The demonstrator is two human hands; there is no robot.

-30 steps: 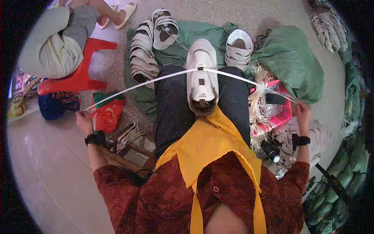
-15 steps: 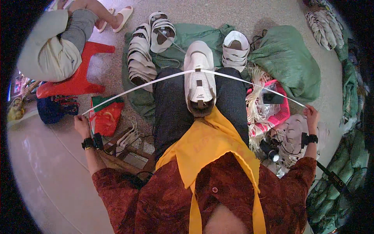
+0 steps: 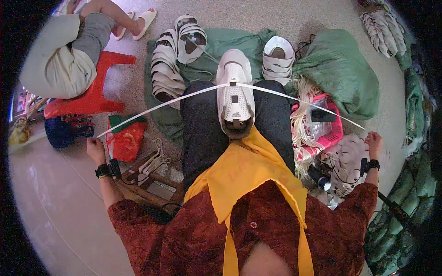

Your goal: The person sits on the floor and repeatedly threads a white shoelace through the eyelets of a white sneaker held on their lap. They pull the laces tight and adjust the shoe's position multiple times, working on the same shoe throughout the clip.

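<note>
A white sneaker [image 3: 235,103] rests between my knees, its toe pointing away from me and its heel opening towards me. One flat white shoelace [image 3: 271,92] crosses the shoe's upper and stretches out to both sides. My left hand [image 3: 95,149], out at the far left, pinches one end of it. Far to the right, my right hand [image 3: 375,143] has its fingers closed at the other end. Both halves of the lace run nearly straight, at about equal length.
Beyond my knees, nested white shoes [image 3: 166,69] and another stack [image 3: 278,60] stand on a green cloth [image 3: 230,37]. At right are a pink basket [image 3: 334,133] with laces and a green sack [image 3: 340,73]. Another person sits on a red stool [image 3: 99,87] at upper left.
My right hand has moved slightly outward and towards me, with the lace end moving along. My left hand has shifted only a little towards me. The sneaker stays in place.
</note>
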